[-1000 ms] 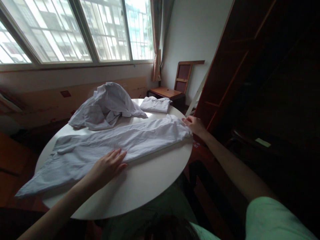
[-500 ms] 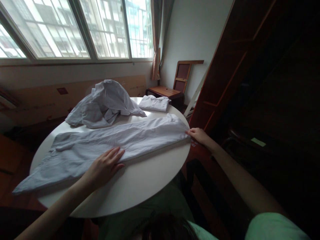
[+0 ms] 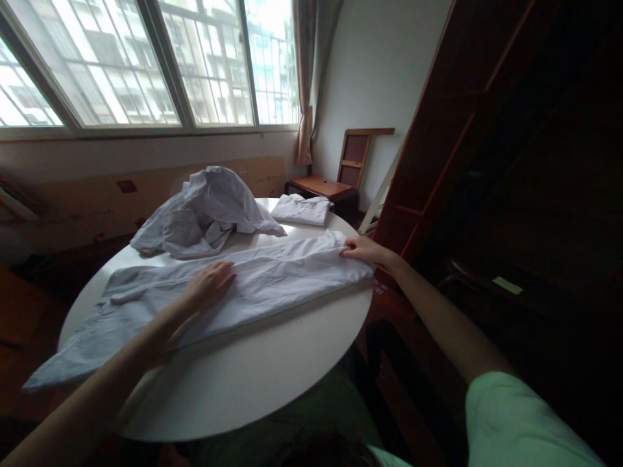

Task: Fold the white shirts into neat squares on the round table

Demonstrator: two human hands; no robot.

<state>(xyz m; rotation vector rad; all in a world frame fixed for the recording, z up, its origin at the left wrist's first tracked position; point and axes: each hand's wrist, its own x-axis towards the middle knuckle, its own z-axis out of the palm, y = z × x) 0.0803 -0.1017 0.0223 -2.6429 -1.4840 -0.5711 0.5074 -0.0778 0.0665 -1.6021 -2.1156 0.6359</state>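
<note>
From the head-worn camera, a round white bench (image 3: 272, 376) fills the middle of the scene. A long white garment (image 3: 287, 275) lies stretched across it from side to side, lightly creased, its tapered left end hanging past the bench's left edge. The person's left hand (image 3: 213, 285) is over the garment near the bench's middle, palm down, fingers extended and gripping nothing. The right hand (image 3: 361, 250) is at the garment's other end, by the bench's right edge, fingers curled with their tips on the cloth; whether they pinch it cannot be told. Toward the bench's far left side sits a rumpled white heap of cloth (image 3: 209, 211); at its far edge, a neatly folded white cloth (image 3: 302, 210). Beyond the bench are a wooden chair (image 3: 321, 187) and a barred window (image 3: 209, 65).
</note>
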